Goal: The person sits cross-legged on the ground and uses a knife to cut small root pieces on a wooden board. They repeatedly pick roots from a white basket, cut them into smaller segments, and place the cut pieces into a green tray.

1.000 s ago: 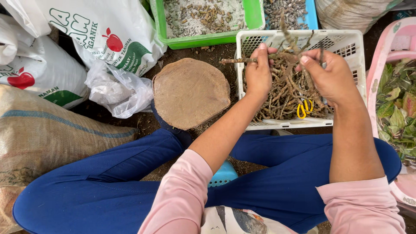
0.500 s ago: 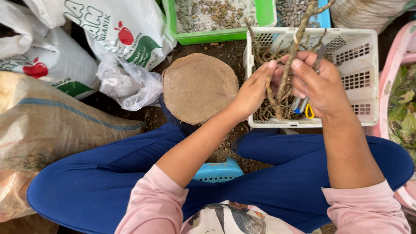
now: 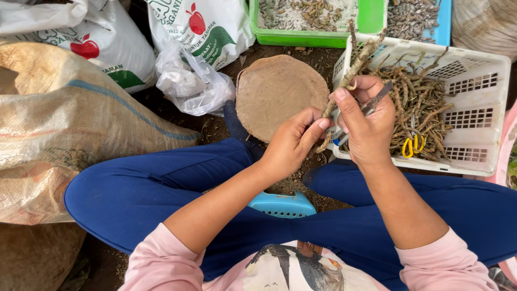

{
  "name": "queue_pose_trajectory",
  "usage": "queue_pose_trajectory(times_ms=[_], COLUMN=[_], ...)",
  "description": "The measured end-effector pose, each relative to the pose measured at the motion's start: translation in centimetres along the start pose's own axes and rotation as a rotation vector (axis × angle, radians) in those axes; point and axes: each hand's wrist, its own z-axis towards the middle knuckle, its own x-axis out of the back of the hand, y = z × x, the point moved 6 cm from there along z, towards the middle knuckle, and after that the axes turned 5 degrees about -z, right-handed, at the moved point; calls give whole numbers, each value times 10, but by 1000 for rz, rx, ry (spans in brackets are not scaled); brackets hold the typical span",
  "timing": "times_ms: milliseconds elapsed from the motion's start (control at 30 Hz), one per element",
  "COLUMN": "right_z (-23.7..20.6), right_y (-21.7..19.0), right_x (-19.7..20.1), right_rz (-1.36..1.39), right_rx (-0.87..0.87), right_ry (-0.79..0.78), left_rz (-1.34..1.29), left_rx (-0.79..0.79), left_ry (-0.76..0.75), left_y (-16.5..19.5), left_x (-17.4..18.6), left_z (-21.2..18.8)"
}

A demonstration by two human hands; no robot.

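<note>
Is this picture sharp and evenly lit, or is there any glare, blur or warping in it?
Head view: soft, even daylight, no hard shadows; the left hand, right hand and the brown stem they hold look sharp; mild glare on the clear plastic bag; the white basket edges bow slightly near the frame's rim, hinting at wide-angle distortion.

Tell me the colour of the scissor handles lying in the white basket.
Yellow: the scissor handles show among the brown stems in the white basket, head view.
</note>
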Motion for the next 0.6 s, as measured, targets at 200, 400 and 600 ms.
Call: queue_pose_trajectory(times_ms=[200, 400, 600], right_z=[-14, -22, -17], right_y=[8, 27, 50], right_x=[-15, -26, -20], right_rz=[-21, -23, -56], right_rx=[57, 2, -181], right_ry=[43, 73, -61], left_rz=[17, -38, -237], left_rx=[-88, -97, 32], left_ry=[7, -10, -83], left_y=[6, -13, -52], left_x=[17, 21, 23], left_z=[-22, -33, -39])
